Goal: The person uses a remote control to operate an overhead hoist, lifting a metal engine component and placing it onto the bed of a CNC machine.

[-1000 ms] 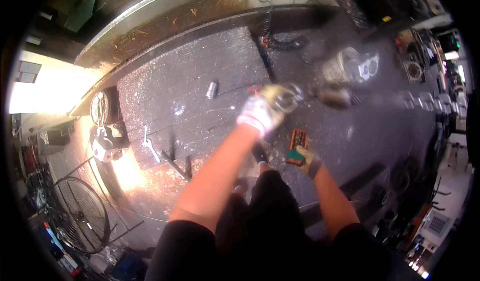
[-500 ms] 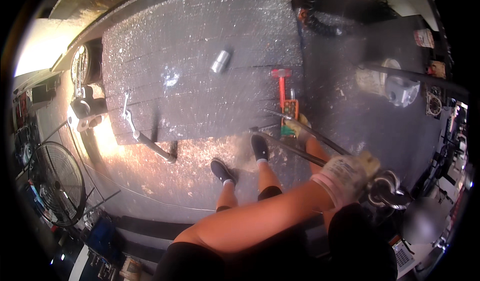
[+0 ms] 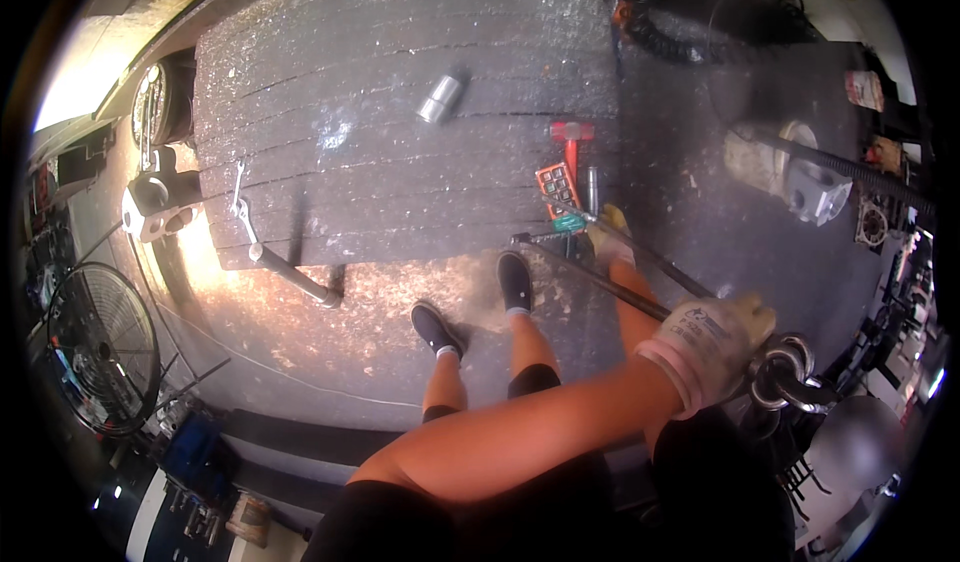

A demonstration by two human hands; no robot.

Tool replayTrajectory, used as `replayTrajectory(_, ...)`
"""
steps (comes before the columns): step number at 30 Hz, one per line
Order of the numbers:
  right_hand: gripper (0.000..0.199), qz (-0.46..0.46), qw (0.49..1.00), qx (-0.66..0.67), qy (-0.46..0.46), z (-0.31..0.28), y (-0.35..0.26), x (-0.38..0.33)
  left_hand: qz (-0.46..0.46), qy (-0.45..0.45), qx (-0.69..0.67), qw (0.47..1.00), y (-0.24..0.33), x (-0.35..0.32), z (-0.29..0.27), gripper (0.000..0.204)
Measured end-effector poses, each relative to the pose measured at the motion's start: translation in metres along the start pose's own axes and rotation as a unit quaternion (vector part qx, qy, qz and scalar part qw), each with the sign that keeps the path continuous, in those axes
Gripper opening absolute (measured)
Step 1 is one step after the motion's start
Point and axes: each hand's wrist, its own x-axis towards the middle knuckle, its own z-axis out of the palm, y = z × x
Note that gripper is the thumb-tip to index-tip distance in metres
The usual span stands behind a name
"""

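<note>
My left hand (image 3: pixel 715 347), in a pale work glove, reaches across to the right. It is closed around two long dark metal bars (image 3: pixel 610 287), whose far ends spread toward the bench. Shiny curved metal loops (image 3: pixel 785 370) hang beside this glove. My right hand (image 3: pixel 610 242), in a yellowish glove, is at the bench's right edge, with one bar crossing over it. Its fingers are partly hidden, so its grip cannot be made out. Near it lie a green piece (image 3: pixel 568 223), an orange piece with dark squares (image 3: pixel 557 184), a chrome cylinder (image 3: pixel 593 190) and a red hammer (image 3: pixel 573 134).
A metal cylinder (image 3: pixel 440 99) lies on the dark slatted bench top (image 3: pixel 370 192). A wrench (image 3: pixel 242 205) and a thick bar (image 3: pixel 293 274) lie at its left. A floor fan (image 3: pixel 100 347) stands left, a metal casting (image 3: pixel 818 190) right. A dark hose (image 3: pixel 850 167) crosses there.
The orange piece has tilted and shifted left, and the green piece now shows apart from it. The chrome cylinder is more exposed. The left hand still holds the bars. The view has shifted slightly.
</note>
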Motion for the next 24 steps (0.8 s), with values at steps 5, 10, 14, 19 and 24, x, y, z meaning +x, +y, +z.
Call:
replayTrajectory(5, 0.053, 0.060, 0.977, 0.196, -0.052, -0.025, 0.003, -0.072, -0.044, -0.016, 0.039, 0.998, -0.010, 0.001, 0.010, 0.036)
replayTrajectory(10, 0.053, 0.109, 0.941, 0.318, -0.045, -0.108, -0.005, -0.159, -0.014, 0.022, -0.017, 1.000, -0.018, 0.004, 0.044, 0.038)
replayTrajectory(14, 0.054, 0.034, 0.959, 0.282, 0.017, -0.165, -0.028, -0.218, -0.009, 0.001, -0.043, 0.999, -0.018, 0.012, 0.067, 0.041)
replayTrajectory(19, 0.055, -0.080, 0.965, 0.229, 0.095, -0.198, -0.053, -0.243, -0.033, -0.037, 0.017, 0.999, -0.010, 0.033, 0.091, 0.053)
replayTrajectory(24, 0.057, -0.166, 0.953, 0.202, 0.151, -0.211, -0.077, -0.237, 0.059, 0.104, 0.099, 0.988, -0.016, 0.023, 0.118, 0.058)
